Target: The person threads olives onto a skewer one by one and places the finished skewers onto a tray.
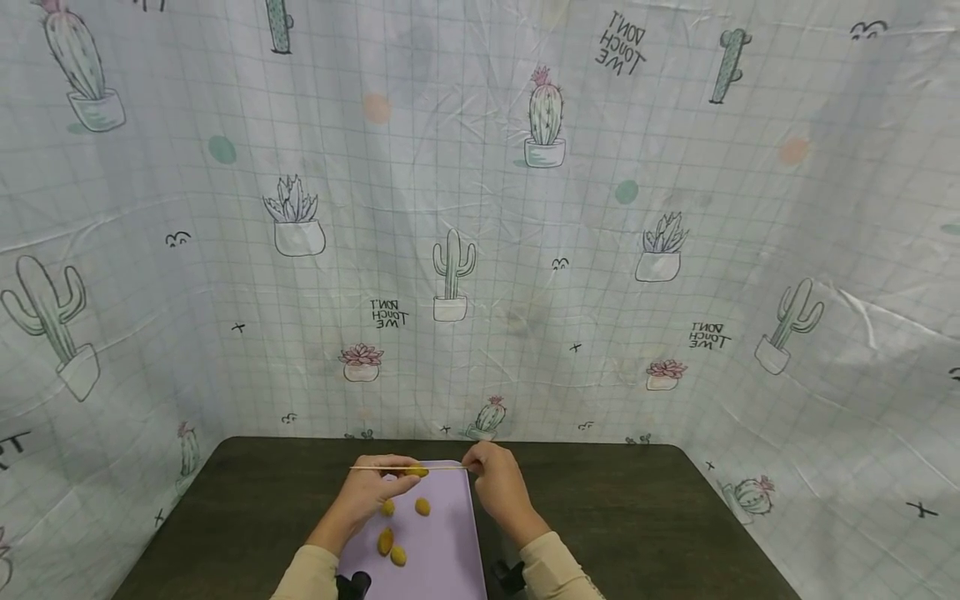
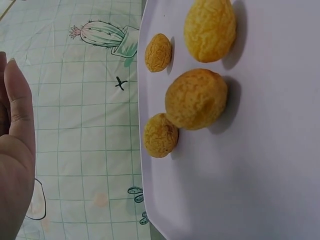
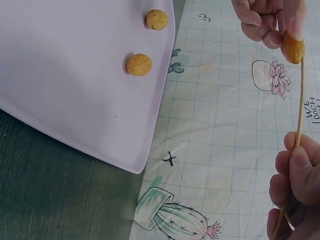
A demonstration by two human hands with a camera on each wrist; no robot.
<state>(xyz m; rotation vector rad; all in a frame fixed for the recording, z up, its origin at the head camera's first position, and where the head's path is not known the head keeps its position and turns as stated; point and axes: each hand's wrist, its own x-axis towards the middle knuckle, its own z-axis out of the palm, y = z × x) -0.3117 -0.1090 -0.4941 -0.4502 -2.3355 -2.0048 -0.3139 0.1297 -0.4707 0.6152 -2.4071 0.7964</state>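
In the head view my left hand (image 1: 372,487) pinches a wrinkled yellow-brown ball (image 1: 417,472), apparently a fried food puff, between thumb and fingers. A thin wooden skewer (image 1: 446,467) runs level along the ball and on past the left fingers; whether it pierces the ball I cannot tell. My right hand (image 1: 498,479) grips the skewer's other end, just beyond the tray's right edge. The right wrist view shows the right thumb and curled fingers (image 3: 300,180) round the stick, with the held ball (image 3: 293,48) above. Several similar balls (image 2: 196,99) lie on a lilac tray (image 1: 450,542) below.
The tray stands on a dark wooden table (image 1: 600,500). Behind and at both sides hangs a pale cloth (image 1: 495,333) with a grid and cactus print. Dark straps with camera mounts (image 1: 510,575) sit at the wrists, close to the tray.
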